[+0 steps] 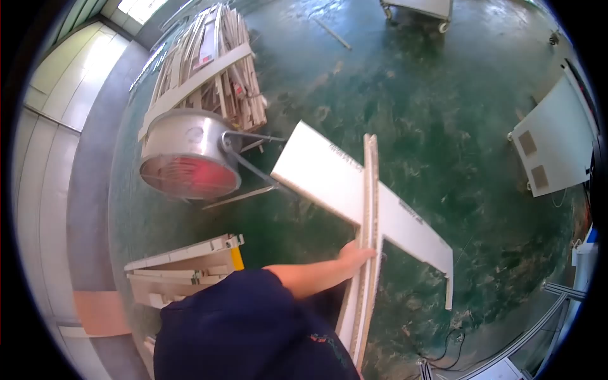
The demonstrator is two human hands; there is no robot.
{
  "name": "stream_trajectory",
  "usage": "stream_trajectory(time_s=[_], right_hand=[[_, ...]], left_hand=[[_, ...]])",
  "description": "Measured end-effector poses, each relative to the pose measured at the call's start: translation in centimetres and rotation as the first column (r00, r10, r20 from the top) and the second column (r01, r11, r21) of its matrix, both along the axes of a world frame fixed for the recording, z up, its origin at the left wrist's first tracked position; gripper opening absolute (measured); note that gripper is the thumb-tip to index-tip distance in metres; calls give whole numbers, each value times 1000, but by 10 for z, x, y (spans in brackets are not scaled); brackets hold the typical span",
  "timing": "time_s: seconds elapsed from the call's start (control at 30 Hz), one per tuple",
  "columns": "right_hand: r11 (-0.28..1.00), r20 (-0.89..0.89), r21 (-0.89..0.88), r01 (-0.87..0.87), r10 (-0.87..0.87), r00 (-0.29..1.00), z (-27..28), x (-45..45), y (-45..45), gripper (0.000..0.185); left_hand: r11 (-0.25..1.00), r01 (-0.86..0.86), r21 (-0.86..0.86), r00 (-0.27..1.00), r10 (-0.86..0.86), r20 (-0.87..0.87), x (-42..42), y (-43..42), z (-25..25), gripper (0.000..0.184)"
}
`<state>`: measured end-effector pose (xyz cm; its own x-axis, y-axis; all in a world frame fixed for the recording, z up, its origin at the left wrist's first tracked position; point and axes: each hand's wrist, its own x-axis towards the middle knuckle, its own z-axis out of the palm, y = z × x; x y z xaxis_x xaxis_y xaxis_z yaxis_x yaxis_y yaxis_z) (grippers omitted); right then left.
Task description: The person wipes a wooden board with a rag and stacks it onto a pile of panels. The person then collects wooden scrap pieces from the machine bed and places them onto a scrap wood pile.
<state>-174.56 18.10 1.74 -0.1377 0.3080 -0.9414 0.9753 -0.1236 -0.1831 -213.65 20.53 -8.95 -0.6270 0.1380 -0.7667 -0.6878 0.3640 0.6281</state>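
Observation:
My left hand (356,258) reaches in from the dark sleeve and is closed on the side of a bundle of long, narrow white board strips (369,209). The strips are held together on edge, with rough brown, chipboard-like edges. They run from the lower middle up past the hand. Behind them, crossing at an angle, is a wide white board (323,171) with dark printed markings along its edge. A thin piece hangs down at its right end. My right hand cannot be made out in the view.
A round metal drum fan (190,155) stands on the green floor (456,120) at left. Behind it is a large stack of wooden strips (209,69). More board pieces (183,266) lie lower left. A white wheeled cabinet (551,139) stands right, near a metal frame (538,329).

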Motion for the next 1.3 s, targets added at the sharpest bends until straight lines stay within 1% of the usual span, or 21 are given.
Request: stream_trajectory(time_s=[0.07, 0.1, 0.17, 0.2, 0.23, 0.27, 0.37, 0.4, 0.43, 0.47, 0.5, 0.53, 0.57, 0.67, 0.73, 0.77, 0.93, 1.0, 1.1, 1.13, 1.3], right_hand=[[1000, 41, 1, 6, -6, 999, 37, -51, 4, 52], [999, 60, 34, -20, 18, 998, 42, -65, 4, 52], [995, 76, 85, -57, 50, 996, 20, -65, -10, 51], [992, 89, 100, -76, 67, 994, 7, -59, -21, 50], [991, 80, 116, -73, 64, 995, -1, -63, -33, 50], [989, 51, 143, -42, 35, 998, -8, -73, -43, 51], [967, -67, 222, 123, -110, 992, -6, -124, -81, 53], [948, -109, 241, 207, -185, 977, -2, -146, -93, 54], [927, -143, 242, 287, -259, 955, 10, -167, -102, 55], [877, -196, 186, 444, -409, 891, 29, -186, -105, 51], [883, -145, 207, 422, -399, 906, 38, -188, -113, 51], [889, -113, 227, 398, -382, 917, 37, -196, -116, 51], [900, -78, 240, 365, -357, 931, 38, -200, -116, 51], [883, -148, 264, 387, -360, 921, 44, -205, -124, 48], [903, -106, 269, 334, -317, 942, 62, -227, -122, 46], [911, -89, 272, 310, -297, 951, 68, -236, -117, 44], [940, -31, 290, 180, -179, 983, 79, -253, -100, 40], [942, -2, 298, 155, -162, 987, 90, -265, -89, 41], [943, -6, 286, 167, -173, 985, 88, -262, -84, 40], [946, 11, 278, 169, -179, 984, 89, -263, -81, 41], [924, -19, 295, 245, -250, 968, 89, -263, -94, 40]], left_hand=[[1000, -1, 6, 1000, 1, -15, -7, -9, -41, 40], [1000, 9, 5, 1000, -9, -9, -20, -6, -34, 41], [999, 43, -11, 999, -43, -24, -40, -6, -24, 41], [997, 72, 5, 996, -72, -45, -46, -9, -47, 43], [987, 127, -95, 989, -133, -62, -63, -8, -7, 44], [987, 132, -94, 984, -142, -104, -79, -11, -19, 45], [974, 226, -14, 974, -226, -26, -108, -32, -42, 48], [979, 182, -90, 983, -184, -15, -116, -37, -64, 34], [964, 193, -182, 980, -198, -7, -129, -43, -51, 38], [962, 234, -141, 972, -227, 61, -142, -49, -34, 41], [977, 179, -115, 983, -173, 59, -148, -56, -4, 41], [988, 143, -54, 988, -139, 68, -147, -65, -53, 47], [986, 155, -62, 986, -151, 67, -153, -71, -27, 45], [988, 116, -99, 986, -103, 134, -161, -88, -28, 46], [987, 90, -133, 980, -64, 186, -171, -97, -18, 47], [991, 83, -106, 979, -62, 194, -169, -106, -56, 46], [995, 41, -96, 949, -8, 315, -170, -124, -84, 51], [999, 3, -33, 923, 10, 385, -175, -122, -82, 57], [992, 76, -104, 924, -31, 380, -180, -119, -80, 56], [997, -1, -81, 917, 33, 398, -181, -109, -56, 53], [1000, -20, -9, 933, 21, 358, -187, -85, -26, 47]])
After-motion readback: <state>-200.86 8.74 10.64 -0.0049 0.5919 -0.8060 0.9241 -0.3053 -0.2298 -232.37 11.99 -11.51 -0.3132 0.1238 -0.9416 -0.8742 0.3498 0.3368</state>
